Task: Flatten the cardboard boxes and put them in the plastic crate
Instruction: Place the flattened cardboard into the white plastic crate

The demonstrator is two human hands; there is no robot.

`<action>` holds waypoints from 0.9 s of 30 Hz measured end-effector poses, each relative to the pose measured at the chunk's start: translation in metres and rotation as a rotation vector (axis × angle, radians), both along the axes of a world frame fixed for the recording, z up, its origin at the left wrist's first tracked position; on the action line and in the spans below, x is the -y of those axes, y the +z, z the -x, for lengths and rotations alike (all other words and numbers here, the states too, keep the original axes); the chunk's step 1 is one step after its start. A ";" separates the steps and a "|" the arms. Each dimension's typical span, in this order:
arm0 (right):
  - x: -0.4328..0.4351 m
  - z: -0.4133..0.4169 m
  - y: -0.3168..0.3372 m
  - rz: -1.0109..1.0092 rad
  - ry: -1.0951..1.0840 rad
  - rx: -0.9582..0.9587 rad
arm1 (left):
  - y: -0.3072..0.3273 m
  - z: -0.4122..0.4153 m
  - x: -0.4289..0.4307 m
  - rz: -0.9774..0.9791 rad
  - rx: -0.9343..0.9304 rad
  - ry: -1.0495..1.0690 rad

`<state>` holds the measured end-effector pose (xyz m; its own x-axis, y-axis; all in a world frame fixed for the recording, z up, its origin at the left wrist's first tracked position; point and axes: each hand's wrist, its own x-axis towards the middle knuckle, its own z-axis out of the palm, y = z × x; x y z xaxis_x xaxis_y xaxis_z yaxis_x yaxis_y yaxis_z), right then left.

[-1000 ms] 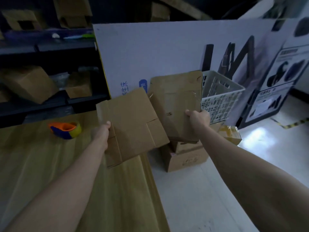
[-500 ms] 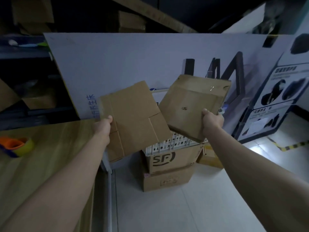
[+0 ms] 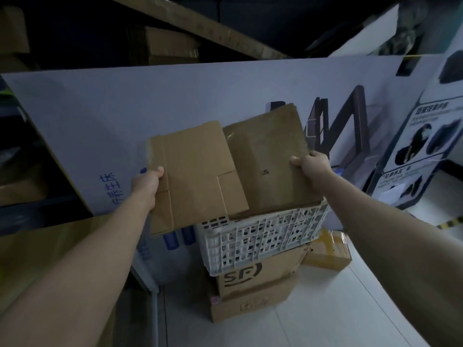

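Your left hand (image 3: pixel 147 182) pinches the lighter flattened box (image 3: pixel 198 176) by its left edge, just above the white plastic crate (image 3: pixel 263 237). Your right hand (image 3: pixel 313 169) grips the darker flattened box (image 3: pixel 268 161), whose lower edge meets the crate's top rim. The crate sits on an SF carton (image 3: pixel 258 275).

Back: big white board (image 3: pixel 175 108) stands on edge across the room, with blue characters at its lower left and a dark print of a frame at its right.
Right: printed display panel (image 3: pixel 423 151) with a dark border, black shapes and text, just beside the board.
Floor: pale glossy tiles (image 3: pixel 325 311), brighter at far right; yellow-black striped tape (image 3: pixel 451 222) on them near the panel.
Left: wooden tabletop (image 3: pixel 50 246); dark shelf (image 3: pixel 37 209) behind it holds a brown carton (image 3: pixel 20 189), blurred.
Top: long wooden plank (image 3: pixel 200 28) runs slantwise, near black behind it.
Light: dim, bluish.
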<state>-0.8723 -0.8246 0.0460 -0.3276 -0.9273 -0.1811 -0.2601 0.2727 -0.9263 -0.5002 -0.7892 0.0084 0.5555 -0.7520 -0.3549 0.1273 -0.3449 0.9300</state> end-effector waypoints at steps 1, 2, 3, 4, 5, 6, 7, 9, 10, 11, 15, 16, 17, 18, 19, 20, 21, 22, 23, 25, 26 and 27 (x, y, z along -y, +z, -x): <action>0.010 0.000 0.001 -0.014 0.040 -0.033 | -0.001 -0.001 0.010 -0.006 0.009 -0.013; 0.020 0.000 0.002 -0.035 0.072 -0.055 | -0.002 0.000 0.018 -0.018 0.013 -0.027; 0.026 -0.001 0.002 -0.055 0.096 -0.065 | -0.004 0.001 0.023 -0.027 0.012 -0.042; 0.033 -0.002 0.002 -0.075 0.119 -0.071 | -0.005 0.002 0.027 -0.040 0.003 -0.055; 0.043 -0.003 0.000 -0.090 0.144 -0.079 | -0.007 0.004 0.033 -0.046 -0.007 -0.061; 0.052 -0.003 -0.002 -0.102 0.175 -0.089 | -0.010 0.006 0.037 -0.055 -0.016 -0.065; 0.061 -0.003 -0.005 -0.115 0.213 -0.100 | -0.013 0.009 0.042 -0.063 -0.026 -0.066; 0.080 -0.003 -0.011 -0.145 0.293 -0.122 | -0.019 0.019 0.051 -0.083 -0.050 -0.064; 0.090 -0.003 -0.013 -0.158 0.330 -0.135 | -0.022 0.026 0.055 -0.094 -0.065 -0.054; 0.100 -0.003 -0.016 -0.167 0.361 -0.153 | -0.026 0.034 0.058 -0.105 -0.074 -0.027; 0.138 -0.002 -0.024 -0.199 0.499 -0.242 | -0.038 0.073 0.070 -0.156 -0.067 0.098; 0.147 0.001 -0.026 -0.215 0.544 -0.263 | -0.041 0.083 0.073 -0.169 -0.080 0.121; 0.156 0.006 -0.029 -0.228 0.579 -0.269 | -0.044 0.094 0.076 -0.184 -0.093 0.143; 0.164 0.011 -0.033 -0.243 0.602 -0.254 | -0.046 0.103 0.078 -0.197 -0.111 0.164; 0.171 0.016 -0.038 -0.256 0.616 -0.229 | -0.049 0.113 0.080 -0.204 -0.128 0.181; 0.176 0.021 -0.042 -0.270 0.632 -0.213 | -0.052 0.123 0.081 -0.209 -0.148 0.192; 0.182 0.024 -0.046 -0.282 0.652 -0.213 | -0.055 0.132 0.082 -0.213 -0.166 0.202; 0.186 0.027 -0.048 -0.293 0.674 -0.219 | -0.058 0.143 0.082 -0.211 -0.188 0.215; 0.189 0.029 -0.051 -0.301 0.691 -0.218 | -0.061 0.152 0.083 -0.202 -0.208 0.233; 0.195 0.032 -0.056 -0.323 0.700 -0.163 | -0.063 0.171 0.084 -0.186 -0.248 0.258; 0.197 0.033 -0.059 -0.330 0.696 -0.121 | -0.064 0.178 0.084 -0.186 -0.267 0.265; 0.198 0.034 -0.063 -0.325 0.684 -0.086 | -0.064 0.185 0.085 -0.185 -0.289 0.275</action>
<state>-0.9067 -1.0230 -0.0171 0.2753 -0.8330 -0.4798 -0.5371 0.2807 -0.7955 -0.6848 -0.8738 -0.0554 0.5839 -0.4995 -0.6399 0.4834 -0.4193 0.7684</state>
